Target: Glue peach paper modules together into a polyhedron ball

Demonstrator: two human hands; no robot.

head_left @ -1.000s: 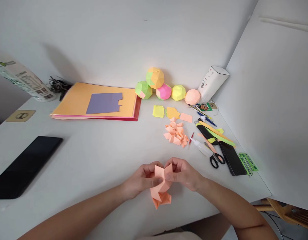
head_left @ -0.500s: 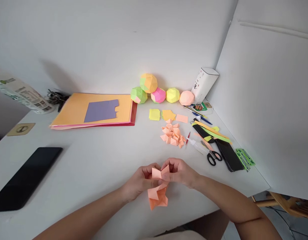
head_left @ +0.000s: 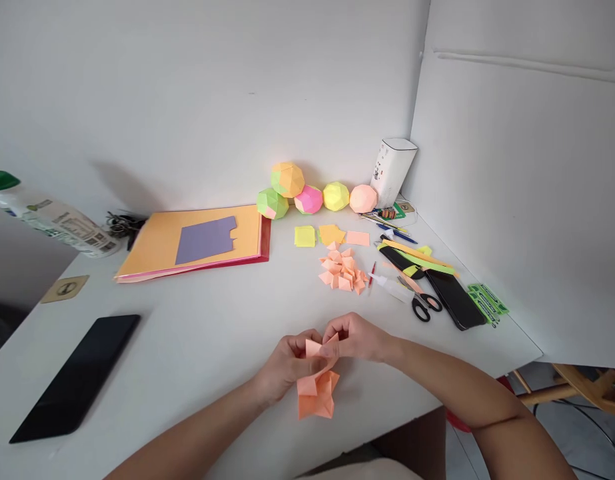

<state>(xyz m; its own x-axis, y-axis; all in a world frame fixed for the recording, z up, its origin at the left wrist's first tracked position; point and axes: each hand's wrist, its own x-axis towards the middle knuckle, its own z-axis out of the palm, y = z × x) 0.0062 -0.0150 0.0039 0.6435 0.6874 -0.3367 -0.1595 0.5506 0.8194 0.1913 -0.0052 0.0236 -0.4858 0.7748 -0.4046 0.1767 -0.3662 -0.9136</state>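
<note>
Between my hands, over the front of the desk, is a peach folded-paper piece (head_left: 317, 399) made of several joined units with pointed flaps. My left hand (head_left: 296, 357) grips it from the left, thumb pressed across the paper. From the right, my right hand (head_left: 354, 339) pinches an upper flap between thumb and fingers. The fingertips behind the paper are partly hidden. Beyond my hands lies a pile of loose peach folded-paper units (head_left: 342, 270). Behind it sit pads of yellow paper (head_left: 305, 236), orange paper (head_left: 331, 235) and peach paper (head_left: 358, 238).
Several folded-paper balls (head_left: 336, 196) line the wall beside a white box (head_left: 394, 170). Scissors (head_left: 423, 308), a glue bottle (head_left: 393, 287) and a black phone (head_left: 454, 300) lie at right. Leftward are a paper stack (head_left: 157, 233), a black tablet-like slab (head_left: 80, 380) and a bottle (head_left: 57, 220).
My view has turned slightly, so the bottle's green cap now shows. The peach piece has tilted a little in my hands, and both hands keep their grip.
</note>
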